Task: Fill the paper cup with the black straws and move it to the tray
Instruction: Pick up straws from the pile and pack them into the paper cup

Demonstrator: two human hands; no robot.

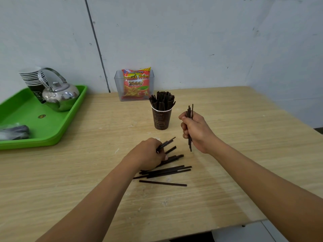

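Evidently mid-filling, the left hand (148, 154) is gripping thin black straws (167, 143) on the worktop (83, 172), the right hand (195, 131) clutching a bundle (190, 110) due next in the brown paper cup (161, 118).

The left hand (148, 153) curls its fingers out of sight under its own back, which also covers the near ends of several black straws (167, 171); how many it grips cannot be counted. The green tray (35, 143) runs off the left edge, as does a blurred dark bundle (15, 131) in clear wrap. The steel kettle (61, 95) hides part of the stacked paper cups (29, 76). Small print on the filled paper cup (161, 118) is unreadable.
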